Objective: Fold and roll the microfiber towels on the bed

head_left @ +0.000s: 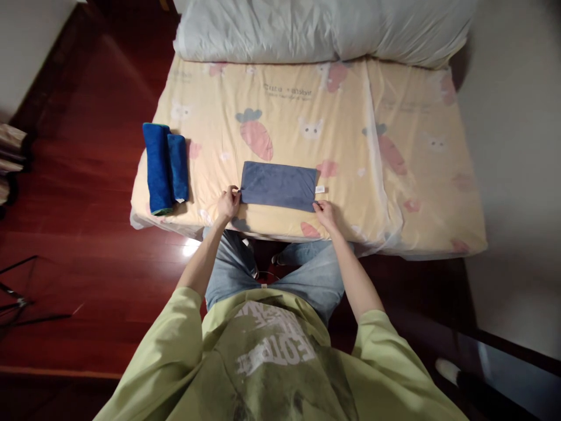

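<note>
A grey-blue towel (279, 185) lies folded into a flat rectangle near the front edge of the bed (350, 117). My left hand (228, 204) pinches its near left corner. My right hand (325, 211) grips its near right corner, just below a small white label. Both hands are closed on the cloth, with the towel stretched flat between them.
Two rolled dark-blue towels (165, 168) lie side by side at the bed's left edge. A pale grey duvet (324, 29) is piled along the far end. Dark red wood floor (87, 193) surrounds the bed; a tripod leg shows at the far left.
</note>
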The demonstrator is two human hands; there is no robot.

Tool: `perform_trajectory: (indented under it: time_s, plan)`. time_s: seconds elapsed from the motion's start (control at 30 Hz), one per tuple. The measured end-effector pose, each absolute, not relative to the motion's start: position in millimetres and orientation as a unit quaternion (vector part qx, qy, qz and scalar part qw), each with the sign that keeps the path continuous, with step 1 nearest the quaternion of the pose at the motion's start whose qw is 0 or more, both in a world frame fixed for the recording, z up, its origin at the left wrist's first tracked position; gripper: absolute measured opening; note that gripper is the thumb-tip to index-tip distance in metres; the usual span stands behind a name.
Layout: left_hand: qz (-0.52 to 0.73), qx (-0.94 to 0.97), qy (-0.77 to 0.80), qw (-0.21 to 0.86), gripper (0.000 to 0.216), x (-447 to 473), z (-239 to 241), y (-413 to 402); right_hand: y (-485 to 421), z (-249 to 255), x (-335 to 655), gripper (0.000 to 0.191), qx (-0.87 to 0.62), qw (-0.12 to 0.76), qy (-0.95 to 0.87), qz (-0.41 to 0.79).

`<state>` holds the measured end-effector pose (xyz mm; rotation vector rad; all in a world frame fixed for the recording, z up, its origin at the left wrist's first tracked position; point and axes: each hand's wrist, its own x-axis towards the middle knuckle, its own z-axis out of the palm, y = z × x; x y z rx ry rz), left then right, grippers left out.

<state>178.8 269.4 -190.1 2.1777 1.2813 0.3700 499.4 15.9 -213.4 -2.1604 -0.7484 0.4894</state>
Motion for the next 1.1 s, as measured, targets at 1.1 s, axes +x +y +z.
perform_trajectory:
  time_s: [1.1]
  plan:
    - [0.166,0.864,0.402,0.253,0.05,171,-199,254,3,-213,484,0.048,-0.811,0.271,-0.517,0.047]
